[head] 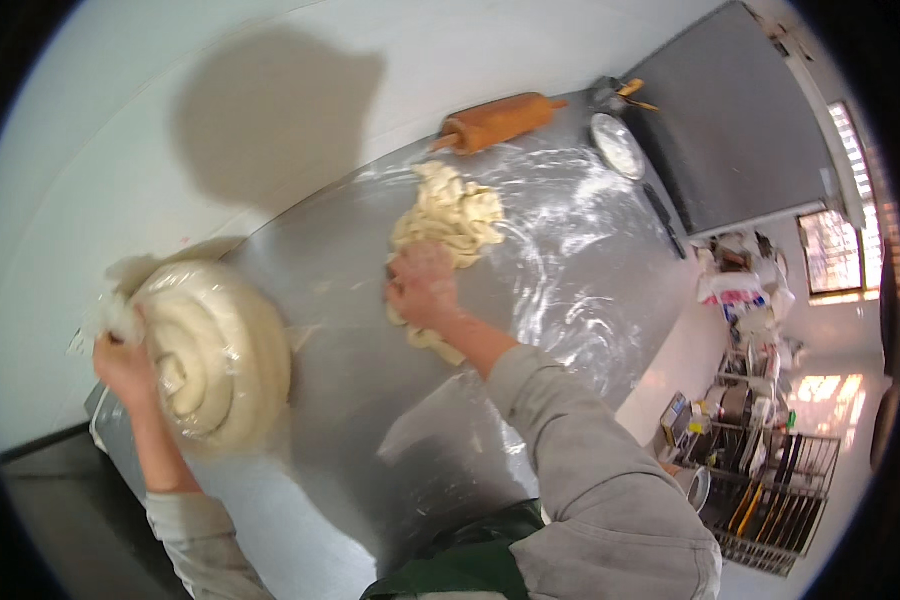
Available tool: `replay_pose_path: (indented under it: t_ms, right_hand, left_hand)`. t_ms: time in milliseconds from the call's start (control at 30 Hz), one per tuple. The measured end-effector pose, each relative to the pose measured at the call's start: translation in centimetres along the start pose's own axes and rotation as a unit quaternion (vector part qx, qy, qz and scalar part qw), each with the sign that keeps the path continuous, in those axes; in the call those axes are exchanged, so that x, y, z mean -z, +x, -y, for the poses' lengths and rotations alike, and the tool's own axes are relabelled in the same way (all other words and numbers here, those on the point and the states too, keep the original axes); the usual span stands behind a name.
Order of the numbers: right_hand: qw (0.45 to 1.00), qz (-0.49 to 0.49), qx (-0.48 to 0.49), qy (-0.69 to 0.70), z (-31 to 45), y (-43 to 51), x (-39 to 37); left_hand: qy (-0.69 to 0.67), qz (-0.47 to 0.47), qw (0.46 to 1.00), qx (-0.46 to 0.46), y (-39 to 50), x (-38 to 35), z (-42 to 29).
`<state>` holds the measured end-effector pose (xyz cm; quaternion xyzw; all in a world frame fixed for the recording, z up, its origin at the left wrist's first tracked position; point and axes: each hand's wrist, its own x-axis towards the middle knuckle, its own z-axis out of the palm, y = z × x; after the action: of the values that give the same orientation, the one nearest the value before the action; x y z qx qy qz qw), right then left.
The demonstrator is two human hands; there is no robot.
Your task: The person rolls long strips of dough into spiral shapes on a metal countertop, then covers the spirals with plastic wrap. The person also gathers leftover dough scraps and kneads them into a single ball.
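A large coil of dough (217,352) lies under clear plastic film at the left of the metal worktable. My left hand (126,364) is closed on a bunched part of the plastic film (120,319) at the coil's far left edge. My right hand (424,285) rests on the near end of a heap of dough strips (454,210) in the middle of the table. Its fingers curl down into the dough, and their tips are partly hidden. A loose strip of dough (435,345) trails beneath this hand towards me.
A wooden rolling pin (502,122) lies by the wall. Beyond it are a bowl of white powder (618,146) and a dark long-handled tool (664,221). Flour streaks the metal worktable (345,420). A rack with trays (772,495) stands at the right.
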<state>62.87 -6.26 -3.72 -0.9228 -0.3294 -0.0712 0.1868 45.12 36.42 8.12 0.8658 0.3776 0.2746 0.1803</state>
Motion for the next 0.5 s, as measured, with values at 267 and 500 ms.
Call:
replay_pose_path:
  t_ms: [267,500]
  right_hand:
    - [0.999,-0.045,0.008,0.015,1.1,-1.3,-0.3]
    - [0.979,0.101,-0.027,0.174,1.4,-1.9,4.7]
  left_hand:
    - [0.151,-0.037,0.983,0.094,4.7,-2.9,-0.4]
    - [0.122,0.139,0.979,-0.088,4.0,-2.2,1.9]
